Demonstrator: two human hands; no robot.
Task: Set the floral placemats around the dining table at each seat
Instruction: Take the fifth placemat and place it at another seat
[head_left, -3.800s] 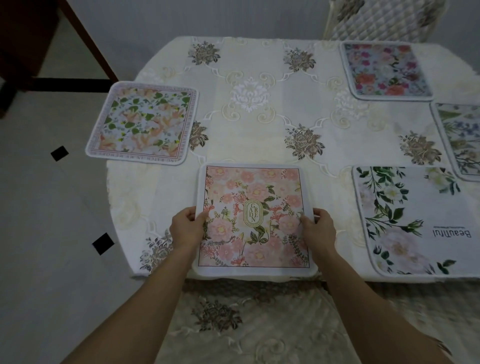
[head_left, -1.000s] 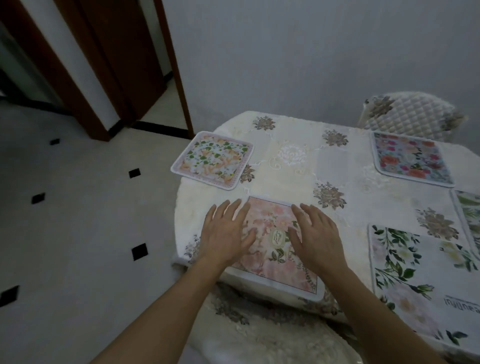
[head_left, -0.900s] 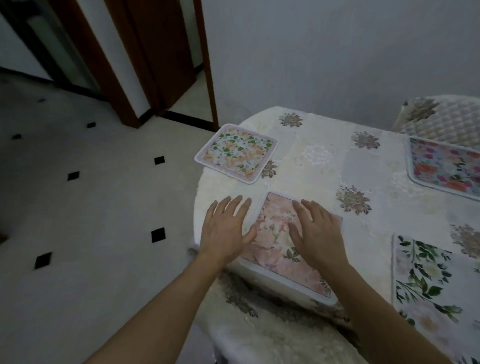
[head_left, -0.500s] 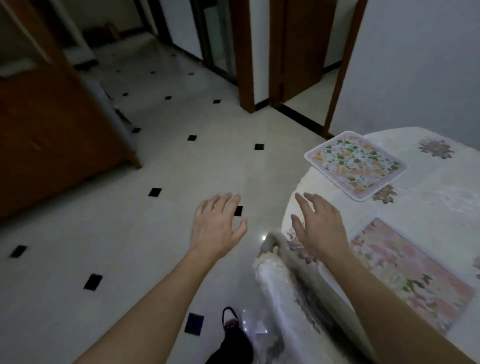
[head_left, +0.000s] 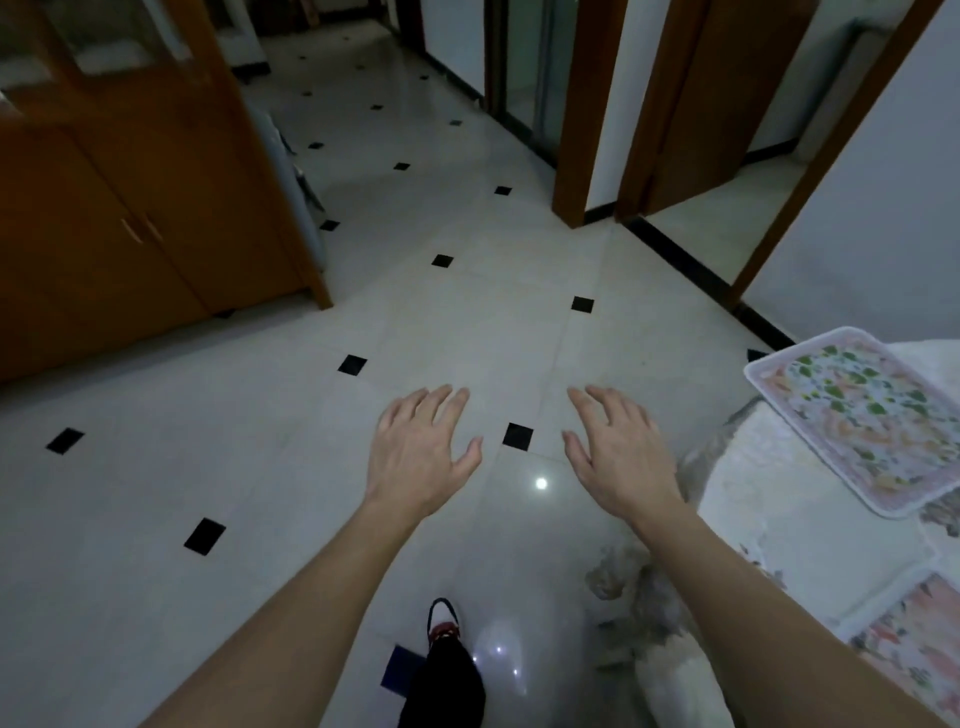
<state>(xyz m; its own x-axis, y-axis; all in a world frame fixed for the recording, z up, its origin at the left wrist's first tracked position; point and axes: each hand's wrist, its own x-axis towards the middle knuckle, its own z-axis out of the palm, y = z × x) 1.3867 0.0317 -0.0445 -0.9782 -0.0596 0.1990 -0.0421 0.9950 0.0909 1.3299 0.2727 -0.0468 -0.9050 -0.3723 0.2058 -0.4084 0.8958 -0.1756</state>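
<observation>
The pink rose-patterned rectangular placemat (head_left: 919, 644) lay flat on the cream embroidered tablecloth of the dining table (head_left: 789, 519), with only one corner of it showing at the lower right edge of the view. A second before, both palms had pressed flat on this mat, and earlier again they had gripped its two sides. Now neither hand touched it. Farther along the same table edge lay the square placemat with green leaves and a pink border (head_left: 857, 415), one corner overhanging the rim as it had in the earlier views. The left hand (head_left: 421, 457) and the right hand (head_left: 618, 462) hovered palm-down side by side over the floor, fingers released and loosely spread, grasping nothing. Half a second before, the right hand had still been above the table's edge, and it had since cleared it. The view had swung left, away from the table, bringing more of the glossy white tiled floor with small black diamond insets (head_left: 260, 493) into sight. A dark-trousered leg with a black shoe (head_left: 444, 623) stood below the hands. Beyond stood a brown wooden cabinet (head_left: 104, 234), its lower doors closed, so what it held could not be seen.
</observation>
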